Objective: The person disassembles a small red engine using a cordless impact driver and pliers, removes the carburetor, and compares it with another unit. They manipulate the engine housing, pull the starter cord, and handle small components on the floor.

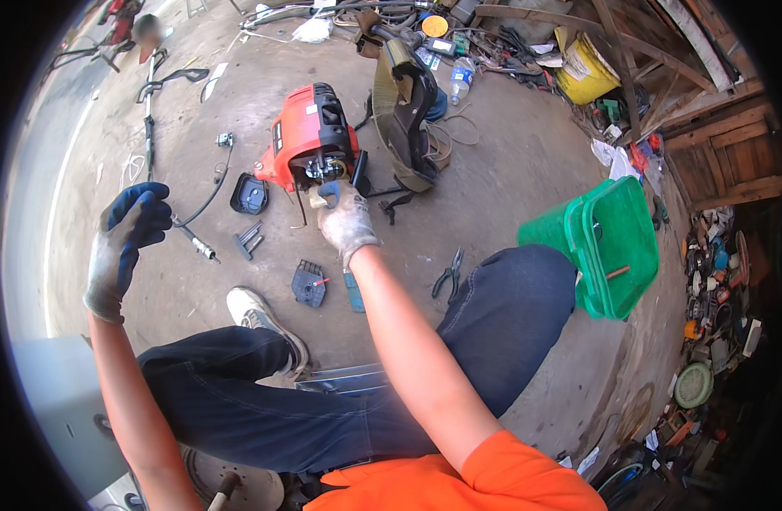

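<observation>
1. While the engine (299,140) sits open on the floor (493,204), work looks partway: the black cover (249,195) is off, just beside it, not yet back on.
2. Right hand (346,219) reaches forward, fingers bent at the opening; I cannot tell what they grip.
3. Left hand (128,238) is raised, well apart, loosely curled, seemingly empty.

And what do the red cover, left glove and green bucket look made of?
Red cover: probably plastic, by its smooth, glossy curves. Left glove: apparently knit fabric, by its pale cuff; blue fingers look coated, perhaps rubber. Green bucket: likely satin plastic, by its even colour and moulded rim.
</observation>
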The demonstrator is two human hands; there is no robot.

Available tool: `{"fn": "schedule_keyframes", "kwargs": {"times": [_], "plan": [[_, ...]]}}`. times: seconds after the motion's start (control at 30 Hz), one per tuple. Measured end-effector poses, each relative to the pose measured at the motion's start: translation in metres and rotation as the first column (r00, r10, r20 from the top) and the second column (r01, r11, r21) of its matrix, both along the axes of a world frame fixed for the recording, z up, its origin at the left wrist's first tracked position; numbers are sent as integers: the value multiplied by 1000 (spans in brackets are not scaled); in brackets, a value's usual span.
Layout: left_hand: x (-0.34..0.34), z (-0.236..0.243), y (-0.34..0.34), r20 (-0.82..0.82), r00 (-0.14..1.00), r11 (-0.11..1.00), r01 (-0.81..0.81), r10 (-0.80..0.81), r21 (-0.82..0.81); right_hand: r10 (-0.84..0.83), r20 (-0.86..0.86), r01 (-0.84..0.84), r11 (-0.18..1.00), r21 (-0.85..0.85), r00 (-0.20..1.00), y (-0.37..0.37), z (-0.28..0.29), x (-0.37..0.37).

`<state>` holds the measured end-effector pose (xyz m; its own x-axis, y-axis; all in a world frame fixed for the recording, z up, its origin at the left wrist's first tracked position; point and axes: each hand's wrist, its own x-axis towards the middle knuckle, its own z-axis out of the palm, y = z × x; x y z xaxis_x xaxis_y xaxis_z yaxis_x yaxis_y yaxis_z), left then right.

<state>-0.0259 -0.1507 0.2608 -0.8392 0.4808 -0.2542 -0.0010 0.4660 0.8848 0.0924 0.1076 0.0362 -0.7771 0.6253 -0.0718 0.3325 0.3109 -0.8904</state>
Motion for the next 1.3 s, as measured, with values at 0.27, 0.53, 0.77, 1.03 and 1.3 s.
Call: {"fn": "schedule_keyframes", "kwargs": {"times": [0.27, 0.53, 0.77, 1.03, 1.3], "plan": [[-1, -2, 2, 5, 1000, 1000, 12, -12, -12, -73, -129, 63, 995, -81, 989, -3, -12, 13], [-1, -1, 0, 4, 999, 999, 38, -38, -10, -86, -90, 74, 989, -125, 992, -3, -5, 11], [1, -2, 2, 5, 1000, 1000, 20, -20, 6, -75, -134, 78, 997, 15, 988, -5, 0, 12], [2, -2, 1, -22, 998, 998, 53, -53, -32, -49, -122, 48, 999, -14, 991, -7, -8, 10], [5, 1, 6, 3, 999, 999, 40, -39, -30, -75, -124, 67, 995, -71, 989, -3, -16, 5]]}}
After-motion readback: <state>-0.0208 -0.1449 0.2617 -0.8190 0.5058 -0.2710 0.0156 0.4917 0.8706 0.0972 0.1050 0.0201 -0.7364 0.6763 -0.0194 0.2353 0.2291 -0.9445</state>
